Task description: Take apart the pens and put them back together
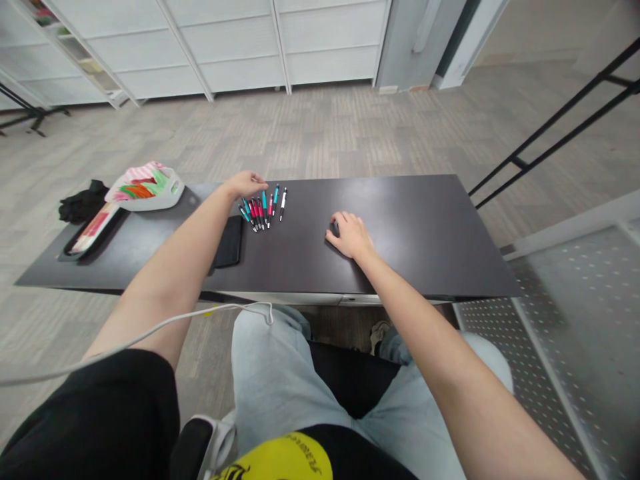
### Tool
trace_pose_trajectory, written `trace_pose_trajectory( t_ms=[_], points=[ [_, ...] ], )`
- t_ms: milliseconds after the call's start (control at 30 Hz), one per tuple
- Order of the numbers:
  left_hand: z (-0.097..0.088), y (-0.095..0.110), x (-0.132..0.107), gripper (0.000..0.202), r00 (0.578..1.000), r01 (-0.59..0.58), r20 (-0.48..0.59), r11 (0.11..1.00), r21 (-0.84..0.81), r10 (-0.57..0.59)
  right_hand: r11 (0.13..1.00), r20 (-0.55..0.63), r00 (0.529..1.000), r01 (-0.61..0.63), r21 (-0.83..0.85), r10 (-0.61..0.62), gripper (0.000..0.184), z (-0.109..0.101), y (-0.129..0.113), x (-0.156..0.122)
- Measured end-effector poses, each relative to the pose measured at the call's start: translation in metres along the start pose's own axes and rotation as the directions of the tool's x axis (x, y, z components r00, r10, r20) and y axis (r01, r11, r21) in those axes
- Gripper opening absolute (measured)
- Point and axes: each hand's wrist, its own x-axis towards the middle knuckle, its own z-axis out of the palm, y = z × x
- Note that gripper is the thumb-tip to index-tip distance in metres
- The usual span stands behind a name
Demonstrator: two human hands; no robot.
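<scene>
Teal, pink and white pens [265,199] lie close together on the dark surface [425,230], probably so they are within reach. The left hand [247,185] bends over their far ends; the right hand [353,236] curls low, well apart. Whether either grips something, I cannot tell.

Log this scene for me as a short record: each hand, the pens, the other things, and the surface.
Left hand: at the far ends of the pens; grip unclear
Right hand: fingers curled over a small dark object, mostly hidden
Pens: blue, red and white, side by side; white pen at the right end
Nearby: flat black item, partly behind the left forearm
Far left: white basket, black tray, black cloth
Surface: dark tabletop
</scene>
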Motion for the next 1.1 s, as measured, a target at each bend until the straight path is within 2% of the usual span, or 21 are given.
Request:
trace_pose_trajectory(
  t_ms=[67, 133, 167, 233, 300, 333, 400, 467, 533, 600, 667, 700, 767, 833, 900, 1000, 1100],
  points=[
    [-0.017, 0.004, -0.002, 0.024, 0.995, 0.034, 0.1, 0.992, -0.119, -0.022, 1.0, -0.009, 1.0, 0.001, 0.016, -0.001, 0.02, 0.002, 0.002, 0.001],
    [-0.024, 0.015, -0.005, 0.021, 0.988, 0.011, 0.151, 0.968, -0.249, 0.028, 0.999, -0.027, 1.0, 0.008, 0.051, -0.007, 0.014, 0.005, 0.006, 0.002],
    [-0.022, 0.022, -0.007, 0.022, 0.989, -0.027, 0.127, 0.943, -0.332, 0.073, 0.996, -0.041, 0.999, 0.014, 0.083, -0.01, 0.011, 0.007, 0.008, 0.002],
    [-0.004, 0.043, -0.012, 0.027, 0.99, -0.124, -0.015, 0.833, -0.54, 0.138, 0.978, -0.074, 0.997, 0.016, 0.21, 0.0, 0.01, 0.009, 0.013, 0.002],
    [0.031, 0.066, -0.018, 0.034, 0.98, -0.2, -0.15, 0.665, -0.72, 0.133, 0.9, -0.108, 0.993, -0.004, 0.435, 0.056, 0.018, 0.012, 0.018, 0.003],
    [0.053, 0.077, -0.022, 0.037, 0.974, -0.228, -0.195, 0.579, -0.783, 0.118, 0.821, -0.121, 0.987, -0.016, 0.571, 0.104, 0.026, 0.012, 0.021, 0.005],
    [0.101, 0.098, -0.03, 0.043, 0.971, -0.24, -0.214, 0.425, -0.873, 0.109, 0.632, -0.136, 0.972, -0.016, 0.775, 0.19, 0.044, 0.011, 0.03, 0.011],
    [0.149, 0.114, -0.036, 0.051, 0.97, -0.235, -0.205, 0.293, -0.927, 0.129, 0.501, -0.169, 0.952, 0.019, 0.865, 0.256, 0.053, 0.005, 0.041, 0.022],
    [0.19, 0.125, -0.039, 0.06, 0.967, -0.221, -0.181, 0.242, -0.945, 0.178, 0.461, -0.245, 0.918, 0.08, 0.884, 0.311, 0.054, -0.006, 0.056, 0.036],
    [0.22, 0.132, -0.038, 0.064, 0.954, -0.212, -0.141, 0.267, -0.94, 0.264, 0.481, -0.351, 0.869, 0.156, 0.863, 0.349, 0.056, -0.018, 0.072, 0.05],
    [0.239, 0.133, -0.035, 0.062, 0.93, -0.234, -0.115, 0.32, -0.918, 0.348, 0.499, -0.439, 0.824, 0.228, 0.836, 0.358, 0.062, -0.028, 0.086, 0.06],
    [0.245, 0.132, -0.033, 0.062, 0.921, -0.26, -0.121, 0.354, -0.899, 0.37, 0.493, -0.454, 0.821, 0.252, 0.833, 0.347, 0.066, -0.032, 0.09, 0.064],
    [0.25, 0.127, -0.032, 0.064, 0.909, -0.325, -0.166, 0.401, -0.857, 0.382, 0.444, -0.401, 0.866, 0.247, 0.862, 0.297, 0.076, -0.035, 0.095, 0.066],
    [0.249, 0.122, -0.032, 0.069, 0.897, -0.379, -0.229, 0.39, -0.839, 0.379, 0.382, -0.244, 0.945, 0.148, 0.912, 0.217, 0.078, -0.034, 0.093, 0.063],
    [0.245, 0.12, -0.032, 0.076, 0.886, -0.402, -0.264, 0.347, -0.847, 0.38, 0.343, -0.1, 0.983, 0.042, 0.938, 0.152, 0.075, -0.031, 0.087, 0.056],
    [0.24, 0.121, -0.035, 0.077, 0.877, -0.393, -0.26, 0.292, -0.872, 0.405, 0.34, 0.042, 0.998, -0.053, 0.939, 0.04, 0.07, -0.027, 0.076, 0.045],
    [0.238, 0.122, -0.037, 0.068, 0.887, -0.352, -0.232, 0.259, -0.9, 0.4, 0.374, 0.1, 0.994, -0.081, 0.924, -0.034, 0.067, -0.027, 0.068, 0.041]
  ],
)
